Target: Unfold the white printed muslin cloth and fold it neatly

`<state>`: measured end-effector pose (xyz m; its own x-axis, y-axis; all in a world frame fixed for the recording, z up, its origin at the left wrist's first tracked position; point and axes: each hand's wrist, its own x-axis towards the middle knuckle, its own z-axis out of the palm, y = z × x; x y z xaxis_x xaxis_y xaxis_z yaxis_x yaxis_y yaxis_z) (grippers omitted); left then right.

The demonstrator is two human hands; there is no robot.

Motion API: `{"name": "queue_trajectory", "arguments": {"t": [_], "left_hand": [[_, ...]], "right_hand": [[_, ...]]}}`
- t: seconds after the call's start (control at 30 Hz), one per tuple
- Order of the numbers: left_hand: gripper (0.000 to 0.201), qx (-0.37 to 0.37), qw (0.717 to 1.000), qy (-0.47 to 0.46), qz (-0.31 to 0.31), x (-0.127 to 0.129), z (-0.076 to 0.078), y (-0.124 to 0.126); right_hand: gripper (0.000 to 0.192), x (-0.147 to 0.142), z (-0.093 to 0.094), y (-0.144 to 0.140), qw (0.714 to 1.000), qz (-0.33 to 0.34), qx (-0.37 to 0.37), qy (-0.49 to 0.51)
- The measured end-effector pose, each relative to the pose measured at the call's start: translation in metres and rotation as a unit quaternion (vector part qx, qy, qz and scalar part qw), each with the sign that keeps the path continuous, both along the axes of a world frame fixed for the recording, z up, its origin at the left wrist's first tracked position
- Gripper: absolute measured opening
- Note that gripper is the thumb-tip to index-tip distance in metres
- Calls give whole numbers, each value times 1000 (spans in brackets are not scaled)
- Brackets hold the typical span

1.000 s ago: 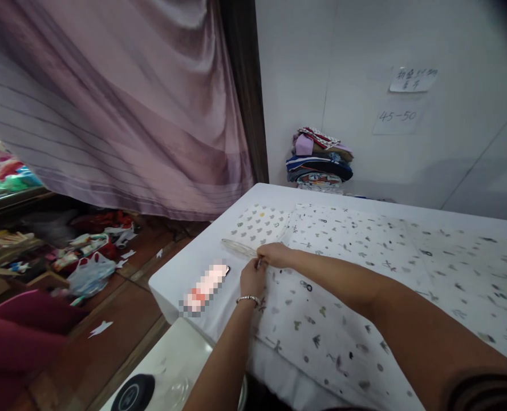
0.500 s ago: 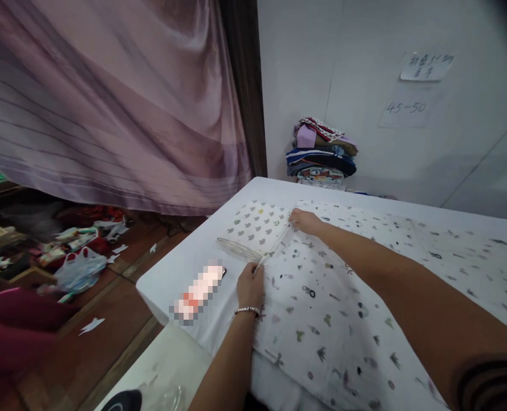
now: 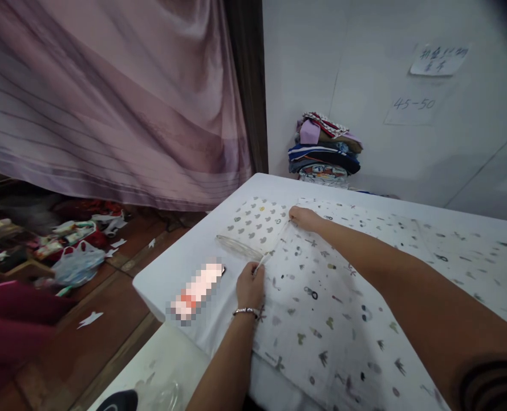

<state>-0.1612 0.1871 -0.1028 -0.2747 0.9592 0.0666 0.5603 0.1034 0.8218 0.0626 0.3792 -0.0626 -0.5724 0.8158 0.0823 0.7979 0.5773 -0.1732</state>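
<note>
The hands are apart, both pinching the patterned cloth (image 3: 321, 311) along its left edge: the left hand (image 3: 250, 285) nearer, the right hand (image 3: 303, 219) farther. It's spread on the white table (image 3: 161, 277); a grey-printed piece (image 3: 259, 224) lies just left, a fabric pile (image 3: 324, 153) beyond.

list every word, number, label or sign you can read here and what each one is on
"45-50": handwritten on the lower paper on the wall.
Upper paper: two handwritten lines, too blurred to read surely.
Pixelated item on the table: nothing readable.
</note>
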Motion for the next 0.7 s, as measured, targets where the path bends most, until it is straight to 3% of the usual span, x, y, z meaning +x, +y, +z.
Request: {"name": "queue_trajectory", "arguments": {"t": [0.2, 0.43, 0.7], "left_hand": [[26, 4, 1000, -8, -9, -1, -2, -1], [27, 18, 1000, -7, -15, -1, -3, -2], [27, 9, 1000, -6, -20, -1, -1, -2]], "right_hand": [[17, -9, -3, 3, 999, -5, -17, -28], [17, -10, 4, 12, 996, 48, -26, -72], [16, -11, 5, 13, 995, 58, -7, -82]]}}
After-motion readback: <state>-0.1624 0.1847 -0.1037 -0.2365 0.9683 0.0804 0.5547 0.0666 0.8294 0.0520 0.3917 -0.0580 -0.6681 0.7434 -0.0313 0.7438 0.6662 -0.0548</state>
